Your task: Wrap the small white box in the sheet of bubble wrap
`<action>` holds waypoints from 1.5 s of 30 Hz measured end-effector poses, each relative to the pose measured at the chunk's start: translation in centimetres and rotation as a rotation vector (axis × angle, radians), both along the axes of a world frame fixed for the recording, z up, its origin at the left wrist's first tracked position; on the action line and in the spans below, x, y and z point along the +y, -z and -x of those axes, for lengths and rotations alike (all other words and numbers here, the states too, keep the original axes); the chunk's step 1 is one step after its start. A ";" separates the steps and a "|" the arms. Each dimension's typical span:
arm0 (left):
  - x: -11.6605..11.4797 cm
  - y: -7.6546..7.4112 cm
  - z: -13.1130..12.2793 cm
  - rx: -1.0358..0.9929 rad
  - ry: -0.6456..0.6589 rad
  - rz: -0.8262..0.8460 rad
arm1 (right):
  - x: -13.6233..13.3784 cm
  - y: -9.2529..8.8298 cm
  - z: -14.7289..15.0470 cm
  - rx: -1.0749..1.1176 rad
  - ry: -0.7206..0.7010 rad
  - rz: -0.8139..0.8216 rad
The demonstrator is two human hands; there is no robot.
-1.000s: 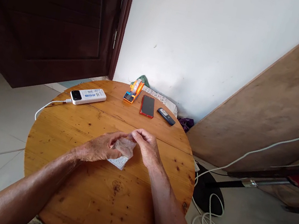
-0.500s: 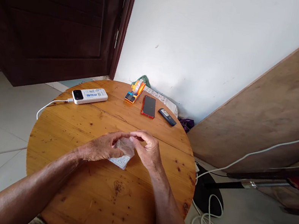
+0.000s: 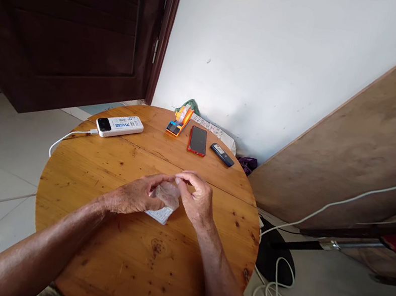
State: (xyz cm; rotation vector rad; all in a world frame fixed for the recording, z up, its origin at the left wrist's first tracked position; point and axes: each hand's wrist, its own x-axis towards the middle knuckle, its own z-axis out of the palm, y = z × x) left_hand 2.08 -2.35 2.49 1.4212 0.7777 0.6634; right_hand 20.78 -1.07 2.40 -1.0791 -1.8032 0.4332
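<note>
A small clear plastic packet (image 3: 165, 198) with brownish contents and a white label lies in the middle of the round wooden table (image 3: 112, 265). My left hand (image 3: 134, 195) is closed, gripping the packet's left side with fingers curled over it. My right hand (image 3: 196, 200) pinches the packet's top edge between thumb and fingertips. The two hands' fingertips nearly meet above the packet.
At the table's far side lie a white power bank (image 3: 119, 126) with a white cable (image 3: 67, 138), an orange tape dispenser (image 3: 178, 121), a red-cased phone (image 3: 198, 141) and a small dark phone (image 3: 222, 154). White cables (image 3: 279, 295) coil on the floor at right. A wooden board (image 3: 373, 133) leans against the wall.
My right hand's fingers have curled closer over the packet's top and toward the left fingertips. The packet stays in place; the view has shifted slightly.
</note>
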 end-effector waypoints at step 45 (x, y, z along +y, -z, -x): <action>-0.5 -1.0 -0.2 0.036 -0.045 0.266 | -1.2 -0.2 -0.2 -0.173 0.000 0.063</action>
